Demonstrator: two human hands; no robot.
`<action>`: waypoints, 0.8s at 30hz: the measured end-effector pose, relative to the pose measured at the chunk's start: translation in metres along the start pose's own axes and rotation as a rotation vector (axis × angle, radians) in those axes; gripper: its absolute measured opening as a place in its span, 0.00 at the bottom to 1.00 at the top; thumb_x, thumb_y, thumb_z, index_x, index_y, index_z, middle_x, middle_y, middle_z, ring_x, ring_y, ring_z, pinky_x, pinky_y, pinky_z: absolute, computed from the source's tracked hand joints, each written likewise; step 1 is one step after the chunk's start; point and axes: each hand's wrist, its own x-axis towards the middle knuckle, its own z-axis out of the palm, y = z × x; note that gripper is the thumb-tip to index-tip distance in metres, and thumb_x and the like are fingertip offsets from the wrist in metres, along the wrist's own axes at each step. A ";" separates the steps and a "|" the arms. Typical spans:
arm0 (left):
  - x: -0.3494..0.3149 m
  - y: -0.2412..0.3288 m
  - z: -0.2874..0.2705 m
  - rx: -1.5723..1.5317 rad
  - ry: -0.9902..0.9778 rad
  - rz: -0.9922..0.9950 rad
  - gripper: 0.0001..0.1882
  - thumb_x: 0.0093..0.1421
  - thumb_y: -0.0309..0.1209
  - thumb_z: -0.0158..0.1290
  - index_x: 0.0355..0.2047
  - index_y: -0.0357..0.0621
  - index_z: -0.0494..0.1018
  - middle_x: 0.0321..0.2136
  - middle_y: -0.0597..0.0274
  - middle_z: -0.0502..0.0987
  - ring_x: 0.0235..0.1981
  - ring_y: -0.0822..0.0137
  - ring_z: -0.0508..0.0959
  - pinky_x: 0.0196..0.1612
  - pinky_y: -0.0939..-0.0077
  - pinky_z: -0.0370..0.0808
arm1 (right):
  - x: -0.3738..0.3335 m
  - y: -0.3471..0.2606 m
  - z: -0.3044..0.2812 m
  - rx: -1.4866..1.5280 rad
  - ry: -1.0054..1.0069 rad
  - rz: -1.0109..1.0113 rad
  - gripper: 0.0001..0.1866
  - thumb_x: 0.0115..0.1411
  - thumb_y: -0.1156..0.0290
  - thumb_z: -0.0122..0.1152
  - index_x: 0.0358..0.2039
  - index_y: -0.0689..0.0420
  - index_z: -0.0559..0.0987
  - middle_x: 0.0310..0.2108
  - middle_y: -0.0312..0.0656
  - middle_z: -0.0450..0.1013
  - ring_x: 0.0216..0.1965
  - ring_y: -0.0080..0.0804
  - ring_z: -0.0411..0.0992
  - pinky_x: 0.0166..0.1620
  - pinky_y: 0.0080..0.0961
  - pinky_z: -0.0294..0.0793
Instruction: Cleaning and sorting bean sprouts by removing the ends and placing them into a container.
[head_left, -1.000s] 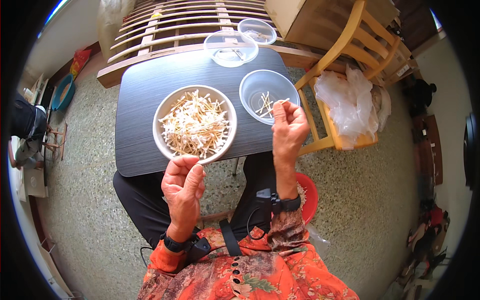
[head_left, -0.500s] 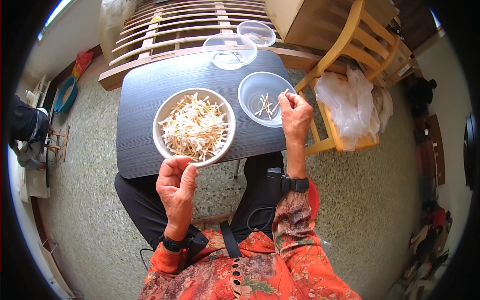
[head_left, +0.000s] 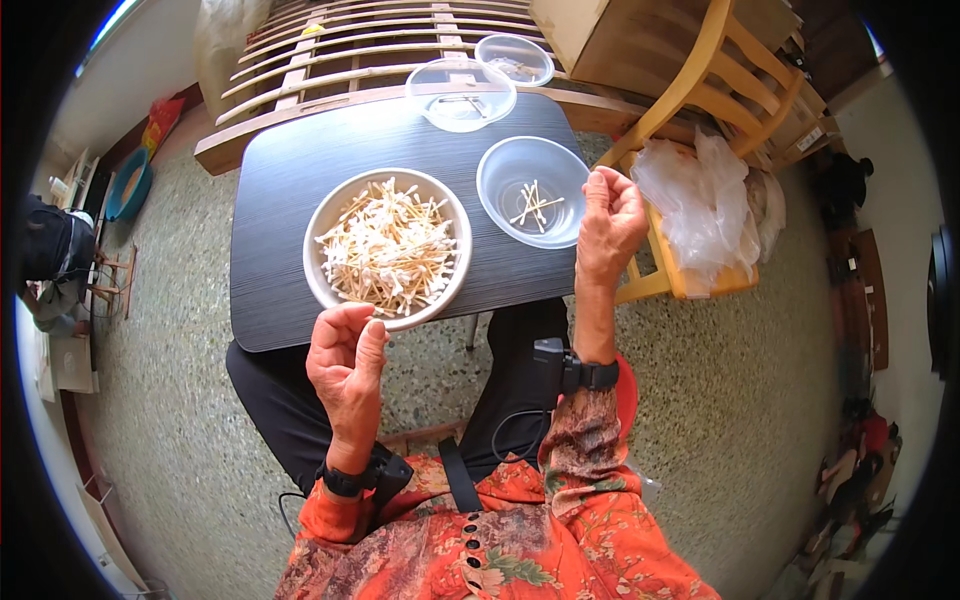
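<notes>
In the head view, the dark table point(head_left: 300, 180) served as the landmark. On its near half sat a white bowl point(head_left: 388, 248) heaped with cotton swabs point(head_left: 385, 250), and to the right of that bowl stood a clear plastic bowl point(head_left: 533, 192) holding only a few swabs point(head_left: 533, 203). Two more clear containers point(head_left: 461, 94) stood at the table's far edge.

The right hand point(head_left: 610, 222) hung just off the table's right edge, beside the clear bowl's rim, fingers curled in loosely toward the thumb; whether a swab was pinched there could not be told. Half a second earlier that hand had been over the clear bowl's rim with fingertips pointed into it; it had since drawn back to the right and toward the person.

The left hand point(head_left: 345, 355) hovered at the table's near edge, touching or nearly touching the white bowl's rim, fingers bent, thumb close to the forefinger, and nothing visibly held. It had changed little from the earlier frames, staying at the same spot by the bowl.

A wooden chair point(head_left: 700, 120) with a crumpled plastic bag point(head_left: 705, 200) stood right of the table.
</notes>
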 end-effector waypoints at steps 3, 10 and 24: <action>0.004 -0.006 -0.001 0.016 0.020 0.044 0.08 0.60 0.25 0.53 0.40 0.39 0.69 0.26 0.70 0.72 0.20 0.85 0.64 0.21 0.91 0.60 | -0.021 -0.018 -0.002 0.138 -0.078 0.093 0.08 0.58 0.73 0.59 0.36 0.63 0.74 0.27 0.33 0.71 0.27 0.15 0.67 0.30 0.13 0.67; 0.008 -0.005 -0.010 0.011 0.051 0.125 0.09 0.60 0.26 0.53 0.40 0.39 0.69 0.25 0.70 0.73 0.18 0.87 0.63 0.18 0.94 0.57 | -0.082 -0.057 0.010 0.197 -0.367 0.189 0.08 0.57 0.74 0.62 0.35 0.62 0.73 0.25 0.29 0.68 0.23 0.11 0.62 0.26 0.09 0.63; 0.006 -0.009 -0.020 -0.007 0.016 0.022 0.08 0.59 0.23 0.54 0.38 0.38 0.69 0.31 0.70 0.72 0.31 0.83 0.71 0.36 0.91 0.68 | -0.097 -0.052 0.043 -0.364 -0.650 -0.501 0.07 0.46 0.75 0.66 0.28 0.56 0.79 0.27 0.39 0.71 0.31 0.37 0.72 0.34 0.30 0.72</action>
